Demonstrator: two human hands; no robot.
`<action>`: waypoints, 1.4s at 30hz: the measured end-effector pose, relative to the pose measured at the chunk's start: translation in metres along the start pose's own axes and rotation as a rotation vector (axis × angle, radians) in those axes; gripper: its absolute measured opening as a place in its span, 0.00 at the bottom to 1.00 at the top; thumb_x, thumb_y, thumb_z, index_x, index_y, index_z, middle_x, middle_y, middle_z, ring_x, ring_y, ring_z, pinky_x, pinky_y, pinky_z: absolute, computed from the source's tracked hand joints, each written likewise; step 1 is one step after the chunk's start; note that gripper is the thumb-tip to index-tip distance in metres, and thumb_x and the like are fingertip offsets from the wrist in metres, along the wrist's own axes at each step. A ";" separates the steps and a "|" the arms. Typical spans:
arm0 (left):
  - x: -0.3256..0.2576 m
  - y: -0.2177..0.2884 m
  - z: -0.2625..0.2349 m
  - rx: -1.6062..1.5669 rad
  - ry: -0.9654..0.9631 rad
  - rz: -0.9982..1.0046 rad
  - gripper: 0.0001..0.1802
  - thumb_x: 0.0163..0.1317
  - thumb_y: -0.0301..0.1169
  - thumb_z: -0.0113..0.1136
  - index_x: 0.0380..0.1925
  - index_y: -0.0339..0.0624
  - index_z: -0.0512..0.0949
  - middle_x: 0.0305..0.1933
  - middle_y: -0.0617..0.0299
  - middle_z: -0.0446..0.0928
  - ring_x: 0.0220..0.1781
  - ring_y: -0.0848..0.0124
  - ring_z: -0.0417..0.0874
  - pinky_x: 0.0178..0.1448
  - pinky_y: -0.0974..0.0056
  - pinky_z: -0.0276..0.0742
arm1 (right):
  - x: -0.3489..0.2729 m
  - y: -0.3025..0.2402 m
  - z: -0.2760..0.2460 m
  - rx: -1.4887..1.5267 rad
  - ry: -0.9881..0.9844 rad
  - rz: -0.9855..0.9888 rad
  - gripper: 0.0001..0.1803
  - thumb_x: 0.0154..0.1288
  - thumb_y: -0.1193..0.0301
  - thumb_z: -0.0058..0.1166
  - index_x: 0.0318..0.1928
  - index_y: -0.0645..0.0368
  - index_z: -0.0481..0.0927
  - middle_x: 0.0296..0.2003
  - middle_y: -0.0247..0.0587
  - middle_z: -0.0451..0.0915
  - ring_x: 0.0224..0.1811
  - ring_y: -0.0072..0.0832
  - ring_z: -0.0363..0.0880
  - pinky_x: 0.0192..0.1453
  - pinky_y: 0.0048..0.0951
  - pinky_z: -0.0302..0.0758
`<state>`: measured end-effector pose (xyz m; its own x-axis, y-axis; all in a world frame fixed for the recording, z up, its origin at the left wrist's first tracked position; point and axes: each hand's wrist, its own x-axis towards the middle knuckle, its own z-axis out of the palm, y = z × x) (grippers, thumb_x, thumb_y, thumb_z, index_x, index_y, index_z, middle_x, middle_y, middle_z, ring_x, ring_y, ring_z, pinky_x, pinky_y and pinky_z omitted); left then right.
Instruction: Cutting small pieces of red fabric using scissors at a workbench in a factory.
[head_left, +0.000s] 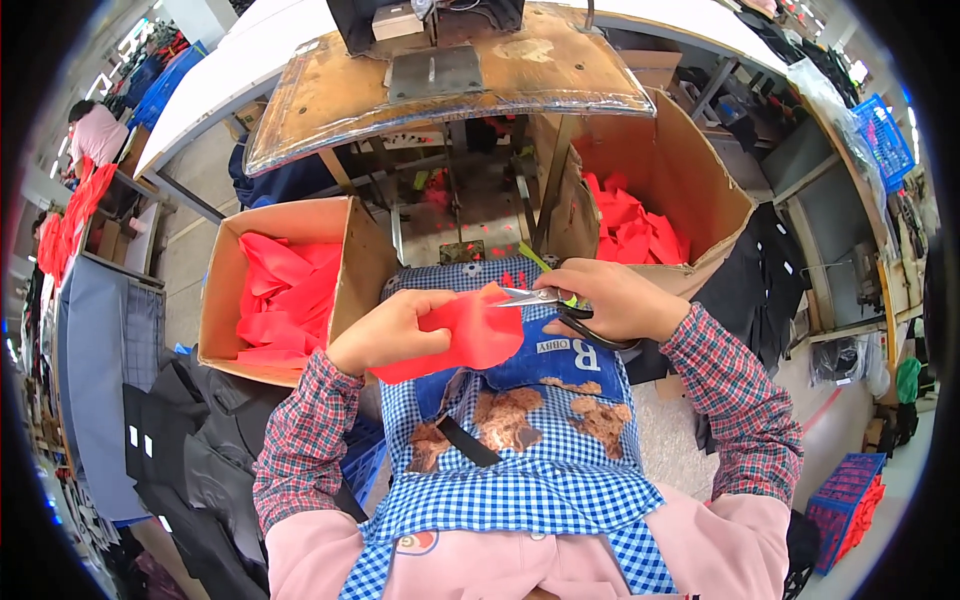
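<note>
Red cloth piece (470, 335) is pinched flat in the left hand (385, 335); its right edge is met by scissors (545, 298) gripped in the right hand (620, 300).

Fabric piece (468, 335): bright red. Scissors (545, 298): silver blades, dark handles. Apron (520, 470): blue-and-white check, brown patches. Sleeves (305, 440): red plaid, pink cuffs. Left box (225, 270): tan cardboard, red cloth inside. Right box (690, 165): likewise. Near left garments (200, 450): black. Far worktop (340, 95): worn brown.
</note>
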<state>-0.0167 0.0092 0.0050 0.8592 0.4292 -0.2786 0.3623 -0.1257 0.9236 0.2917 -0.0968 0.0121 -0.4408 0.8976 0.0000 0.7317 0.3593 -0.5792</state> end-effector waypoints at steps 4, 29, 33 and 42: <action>0.000 0.002 0.003 0.006 -0.002 -0.016 0.29 0.58 0.29 0.57 0.61 0.34 0.76 0.47 0.56 0.85 0.46 0.73 0.84 0.55 0.66 0.80 | -0.001 -0.001 -0.002 0.006 -0.046 0.001 0.32 0.66 0.49 0.63 0.59 0.61 0.77 0.45 0.49 0.80 0.47 0.44 0.81 0.51 0.39 0.78; 0.005 -0.003 0.006 0.221 -0.040 0.133 0.20 0.63 0.30 0.65 0.55 0.34 0.79 0.47 0.44 0.85 0.47 0.55 0.87 0.55 0.59 0.80 | -0.016 0.014 0.007 0.151 -0.149 0.005 0.25 0.73 0.48 0.55 0.46 0.60 0.80 0.24 0.54 0.79 0.29 0.55 0.81 0.34 0.48 0.76; 0.006 -0.008 0.006 0.226 -0.022 0.158 0.20 0.63 0.30 0.66 0.54 0.34 0.79 0.46 0.44 0.85 0.46 0.53 0.87 0.54 0.58 0.80 | -0.015 0.013 0.001 0.138 -0.176 0.048 0.22 0.69 0.54 0.62 0.46 0.62 0.82 0.27 0.55 0.81 0.29 0.52 0.82 0.34 0.45 0.76; 0.010 -0.006 0.009 0.269 0.014 0.193 0.18 0.61 0.28 0.66 0.51 0.34 0.81 0.44 0.45 0.85 0.45 0.53 0.87 0.53 0.58 0.81 | -0.001 0.006 -0.021 0.052 -0.221 0.001 0.24 0.70 0.50 0.60 0.46 0.62 0.81 0.25 0.53 0.80 0.28 0.49 0.81 0.35 0.43 0.75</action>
<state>-0.0075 0.0062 -0.0055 0.9171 0.3860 -0.0999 0.2771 -0.4371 0.8557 0.3073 -0.0904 0.0258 -0.5473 0.8181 -0.1764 0.7071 0.3393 -0.6204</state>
